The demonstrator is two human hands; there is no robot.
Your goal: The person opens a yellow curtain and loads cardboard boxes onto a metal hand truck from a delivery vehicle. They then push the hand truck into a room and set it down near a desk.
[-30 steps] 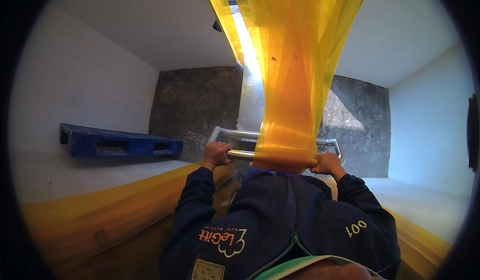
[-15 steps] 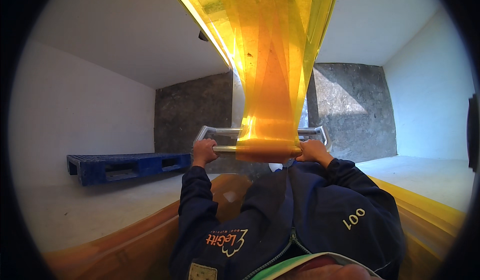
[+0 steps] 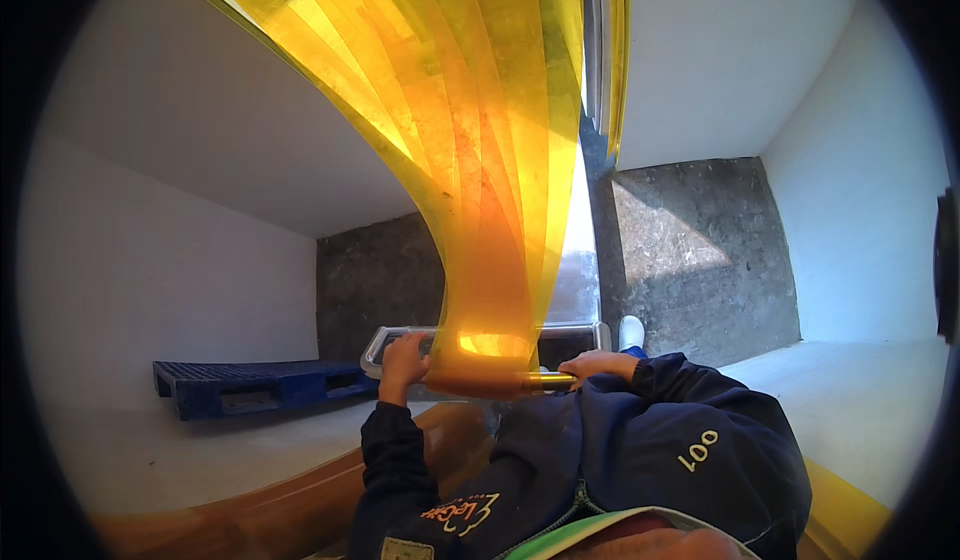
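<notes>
Yellow see-through plastic curtain strips (image 3: 470, 160) hang from the top of the view in overlapping layers. They narrow downward and lie bunched over a silvery metal handle (image 3: 602, 338) with rounded corners, in front of me. My left hand (image 3: 403, 362) is closed round the handle's bar, left of the bunched strips. On their right, my right hand (image 3: 597, 363) is closed on the end of the same bar. The strips hide the middle of the bar, and what lies below the handle is mostly hidden.
A blue plastic pallet (image 3: 275, 390) lies by the white wall on the left. A separate yellow strip edge (image 3: 619, 60) hangs right of the bunch beside a doorway. Dark concrete floor (image 3: 690, 260) extends beyond, partly sunlit. More yellow strips (image 3: 850, 495) hang behind me. A white shoe (image 3: 631, 331) shows near my right hand.
The handle, with both my hands on it, has shifted left and lower in view. The bunched strips now slant to the upper left, and a gap shows on their right.
</notes>
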